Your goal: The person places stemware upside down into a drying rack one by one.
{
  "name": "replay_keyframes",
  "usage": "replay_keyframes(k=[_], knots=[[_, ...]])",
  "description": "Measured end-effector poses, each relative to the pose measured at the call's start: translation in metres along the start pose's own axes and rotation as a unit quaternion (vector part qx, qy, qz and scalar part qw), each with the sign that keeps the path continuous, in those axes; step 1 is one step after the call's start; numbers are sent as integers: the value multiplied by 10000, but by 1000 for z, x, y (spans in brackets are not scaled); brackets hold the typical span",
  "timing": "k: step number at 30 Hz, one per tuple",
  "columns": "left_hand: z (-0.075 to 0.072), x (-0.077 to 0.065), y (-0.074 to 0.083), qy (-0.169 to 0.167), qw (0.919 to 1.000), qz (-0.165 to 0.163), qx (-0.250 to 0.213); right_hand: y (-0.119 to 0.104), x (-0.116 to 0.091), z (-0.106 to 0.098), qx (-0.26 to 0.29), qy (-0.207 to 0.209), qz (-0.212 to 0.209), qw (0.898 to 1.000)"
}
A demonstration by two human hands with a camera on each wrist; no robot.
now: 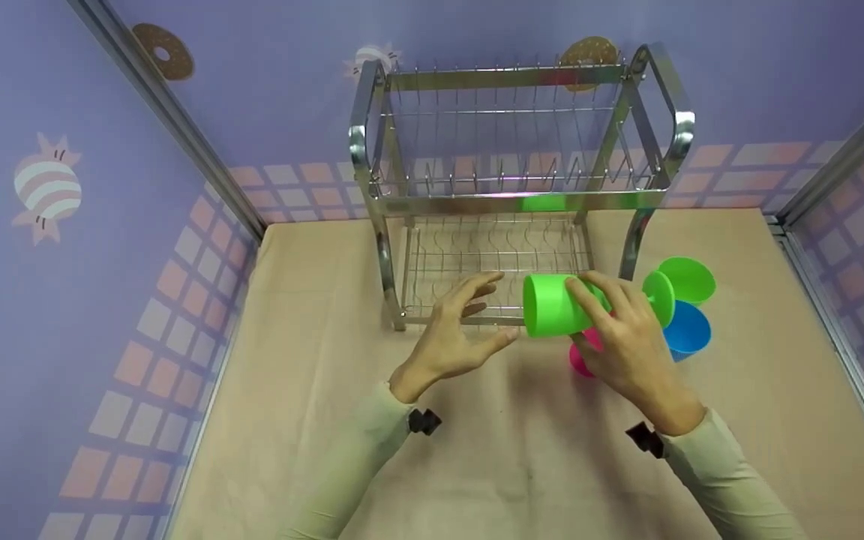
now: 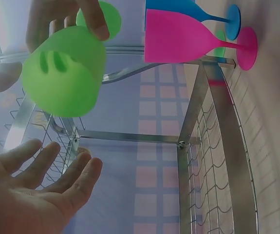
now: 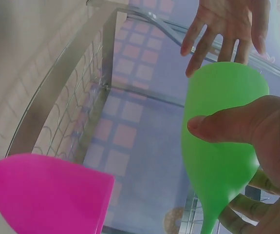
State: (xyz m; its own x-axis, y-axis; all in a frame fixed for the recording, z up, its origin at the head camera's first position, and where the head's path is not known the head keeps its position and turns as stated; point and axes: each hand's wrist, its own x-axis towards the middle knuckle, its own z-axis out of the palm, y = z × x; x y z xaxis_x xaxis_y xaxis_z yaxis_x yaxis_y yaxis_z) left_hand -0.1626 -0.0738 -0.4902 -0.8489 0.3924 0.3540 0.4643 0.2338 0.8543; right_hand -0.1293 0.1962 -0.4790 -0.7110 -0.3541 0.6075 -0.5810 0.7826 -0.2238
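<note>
1. Currently, the bright green plastic goblet lies sideways in the right hand, its stem partly masked overhead.
2. The left hand spreads wide near its rim.
3. That right hand hides most of a pink plastic goblet.
4. Stems of the blue and second green goblets are hidden overhead.

Prob. lab, w/ metal-framed printed walls

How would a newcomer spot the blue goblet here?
Start at the metal rack. To its right, on the table beyond the right hand, stands a green goblet. The blue goblet stands just in front: the only blue one, its neighbours being green and pink.
</note>
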Motion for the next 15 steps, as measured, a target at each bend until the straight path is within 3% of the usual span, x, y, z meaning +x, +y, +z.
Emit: replay_keyframes(k=[15], knots=[[4, 1, -4, -96, 9991, 315, -256, -19, 11, 19, -73, -65, -342, 9994]])
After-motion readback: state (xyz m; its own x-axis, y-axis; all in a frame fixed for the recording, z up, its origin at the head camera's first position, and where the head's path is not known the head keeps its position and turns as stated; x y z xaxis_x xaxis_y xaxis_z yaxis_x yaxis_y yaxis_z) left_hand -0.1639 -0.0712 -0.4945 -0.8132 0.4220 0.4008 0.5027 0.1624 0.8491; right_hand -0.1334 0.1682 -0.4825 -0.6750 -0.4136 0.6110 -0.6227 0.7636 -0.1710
